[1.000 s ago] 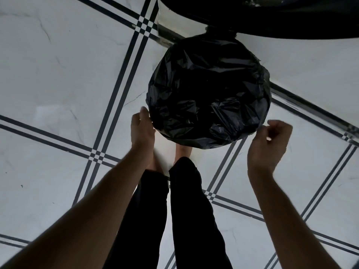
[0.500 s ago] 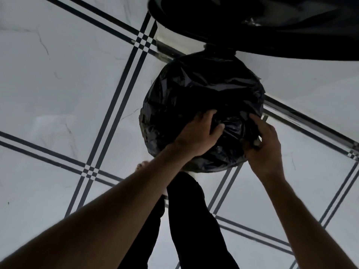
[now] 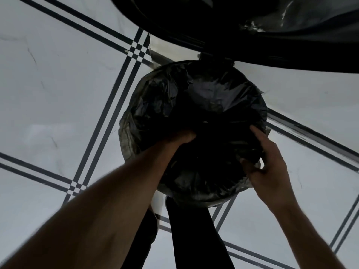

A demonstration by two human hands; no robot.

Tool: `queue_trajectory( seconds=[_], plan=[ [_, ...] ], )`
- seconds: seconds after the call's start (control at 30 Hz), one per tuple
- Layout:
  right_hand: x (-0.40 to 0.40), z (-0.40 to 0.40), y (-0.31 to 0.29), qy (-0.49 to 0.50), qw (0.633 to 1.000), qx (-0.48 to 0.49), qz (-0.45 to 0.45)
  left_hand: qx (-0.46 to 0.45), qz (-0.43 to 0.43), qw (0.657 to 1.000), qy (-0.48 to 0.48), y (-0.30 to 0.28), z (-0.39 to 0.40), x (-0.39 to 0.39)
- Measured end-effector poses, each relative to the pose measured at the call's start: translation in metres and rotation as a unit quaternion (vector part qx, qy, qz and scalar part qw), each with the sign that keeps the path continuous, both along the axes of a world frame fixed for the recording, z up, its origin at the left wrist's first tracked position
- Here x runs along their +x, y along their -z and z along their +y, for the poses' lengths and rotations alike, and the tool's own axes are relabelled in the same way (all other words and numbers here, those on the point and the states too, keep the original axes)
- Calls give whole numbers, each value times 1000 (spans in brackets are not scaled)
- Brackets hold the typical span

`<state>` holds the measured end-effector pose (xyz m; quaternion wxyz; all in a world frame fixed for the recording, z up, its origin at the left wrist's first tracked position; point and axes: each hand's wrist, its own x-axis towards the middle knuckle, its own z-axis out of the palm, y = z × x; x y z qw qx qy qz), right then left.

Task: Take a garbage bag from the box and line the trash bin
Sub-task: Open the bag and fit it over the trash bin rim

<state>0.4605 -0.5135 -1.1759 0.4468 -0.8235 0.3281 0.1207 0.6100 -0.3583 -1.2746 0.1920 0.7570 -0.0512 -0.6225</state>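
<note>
A round trash bin [image 3: 124,140] stands on the floor straight below me, its mouth covered by a crinkled black garbage bag [image 3: 204,98]. The bag's edge lies folded over the rim on the left and near sides. My left hand [image 3: 180,138] is sunk into the middle of the bag, its fingers curled into the dark plastic and mostly hidden. My right hand [image 3: 268,164] grips the bag at the bin's right rim, pinching plastic between thumb and fingers. No box is in view.
The white tiled floor [image 3: 58,94] with dark stripe lines surrounds the bin. A large black object [image 3: 252,26] overhangs the far side at the top of the view. My legs in black trousers [image 3: 194,230] stand right against the near side of the bin.
Both hands moved from beside the bin onto the bag. The left hand has pushed deeper into the bag's middle, and the puffed plastic has sunk into the bin. The camera has come closer.
</note>
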Motion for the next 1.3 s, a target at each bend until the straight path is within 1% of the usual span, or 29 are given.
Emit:
queue_trajectory(
  seconds=[0.03,0.07,0.13,0.2,0.27,0.33,0.4,0.47,0.5,0.53,0.57,0.6,0.63,0.67,0.7,0.73,0.77,0.8,0.83,0.87,0.9,0.93,1.0,1.03,1.1,1.2,1.27,1.3],
  plan=[
    [0,0,0,3,1000,5,0,-6,-40,999,12,3,-7,-1],
    [0,0,-1,2,1000,7,-1,4,-89,996,-7,-3,-10,-2],
    [0,1,-3,1,1000,8,0,24,-156,987,-24,-8,-17,-8],
    [1,1,-3,6,1000,13,2,-6,-177,983,-52,-20,-23,-8],
    [0,1,-3,15,999,29,0,-38,-159,986,-35,-23,-33,2],
    [0,0,-1,20,999,48,-5,-50,-108,992,-31,-11,-37,20],
    [0,-2,0,24,998,61,-2,-58,-59,995,-55,35,-38,34],
    [0,-2,1,24,998,64,-2,-43,-45,997,-43,87,-34,35],
    [0,-1,1,26,998,62,-3,-37,-49,997,-37,91,-36,33],
    [-1,-1,1,27,998,61,-4,-39,-52,997,-46,72,-35,29],
    [-1,0,1,29,998,63,-5,-42,-85,995,-37,57,-36,21],
    [-2,0,2,33,997,63,-8,-38,-161,986,-23,38,-39,10],
    [-3,0,1,34,997,61,-12,-37,-242,969,-25,25,-38,-6],
    [-3,-1,3,34,998,59,-18,-42,-283,958,-29,16,-38,-20],
    [-4,-1,3,30,998,55,-20,-66,-290,955,-16,14,-34,-38],
    [-4,-1,4,26,998,54,-22,-67,-225,972,17,19,-31,-50],
    [-5,-2,5,25,998,56,-25,-43,-138,988,49,22,-27,-60],
    [-5,-2,6,23,997,59,-31,-6,-37,997,66,20,-24,-62],
    [-5,-2,8,22,997,64,-35,-1,11,996,83,21,-23,-62],
    [-5,-2,10,21,997,66,-38,17,38,995,95,16,-24,-59],
    [-6,-3,11,20,997,65,-41,29,33,989,142,18,-24,-55],
    [-6,-3,13,21,997,64,-43,32,34,986,160,17,-24,-46],
    [-5,-3,12,28,997,68,-32,15,48,985,165,20,-24,-33],
    [-4,-3,10,35,996,72,-26,-6,27,987,160,18,-22,-27],
    [-1,-1,9,45,996,79,-17,-28,-12,994,105,8,-17,-8],
    [-1,0,5,50,996,79,-5,-16,-56,998,-38,2,0,31],
    [0,-1,4,44,996,77,-1,-12,-51,991,-127,3,10,54],
    [0,-1,3,42,996,80,-1,-23,-68,989,-132,-2,11,60]
  ],
)
